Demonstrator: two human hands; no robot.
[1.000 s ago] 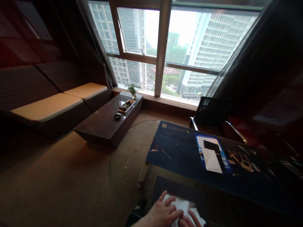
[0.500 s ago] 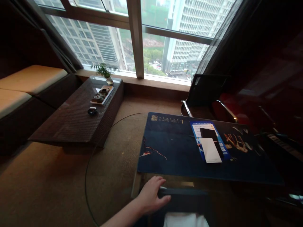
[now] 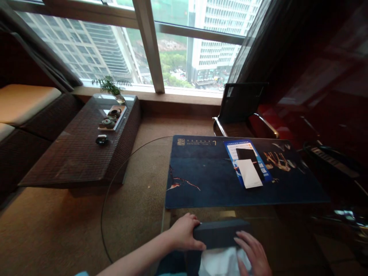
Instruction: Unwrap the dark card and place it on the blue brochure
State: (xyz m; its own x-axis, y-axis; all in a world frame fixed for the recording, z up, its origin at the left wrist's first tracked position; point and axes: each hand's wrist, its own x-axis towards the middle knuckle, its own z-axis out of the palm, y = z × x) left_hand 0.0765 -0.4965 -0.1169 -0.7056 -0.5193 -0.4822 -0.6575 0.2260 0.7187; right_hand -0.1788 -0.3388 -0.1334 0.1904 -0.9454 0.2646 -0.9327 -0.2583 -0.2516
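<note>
Dark box (image 3: 221, 233) up by blue mat (image 3: 201, 180), left hand (image 3: 184, 232) clasping, right hand's (image 3: 253, 253) grip unclear

Left hand (image 3: 184, 232) is shifting off the white tissues (image 3: 221, 262) to clasp the end of the dark rectangular case (image 3: 221, 233) | right hand (image 3: 253, 253) is moving back into view beside the case's other end | head view is tilting down, carrying the window mullion (image 3: 149, 42) leftward
</note>
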